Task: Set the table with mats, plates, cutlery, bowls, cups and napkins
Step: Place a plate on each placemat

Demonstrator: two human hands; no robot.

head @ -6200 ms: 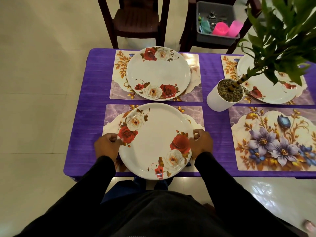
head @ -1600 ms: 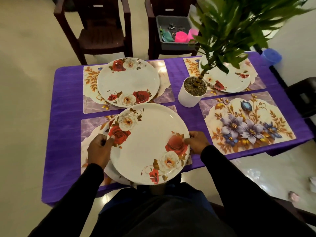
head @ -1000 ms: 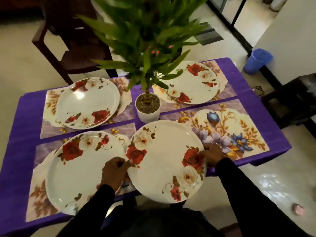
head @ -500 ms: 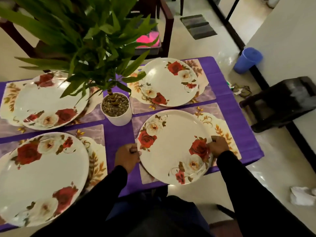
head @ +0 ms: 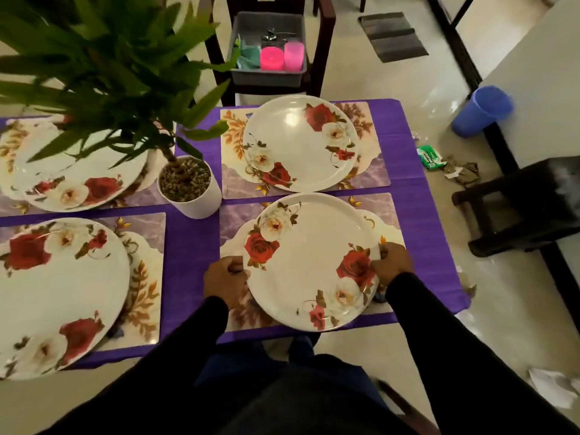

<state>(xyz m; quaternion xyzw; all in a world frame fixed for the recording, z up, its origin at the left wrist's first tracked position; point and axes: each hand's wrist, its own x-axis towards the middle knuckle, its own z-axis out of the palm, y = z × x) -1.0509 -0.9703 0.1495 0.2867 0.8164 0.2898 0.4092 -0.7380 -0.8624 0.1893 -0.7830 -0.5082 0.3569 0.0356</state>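
I see long black sleeves on both arms, plain and unmarked, ending at the wrists so the left hand [head: 226, 279] and right hand [head: 392, 265] are bare. Below them shows a black top over dark blue trousers [head: 248, 356].

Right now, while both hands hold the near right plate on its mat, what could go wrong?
1. The plate hangs slightly over the mat's near edge, close to the table edge; released so, it might get knocked.
2. Reaching later for the grey bin on the far chair, a sleeve could brush the plant pot or its leaves.
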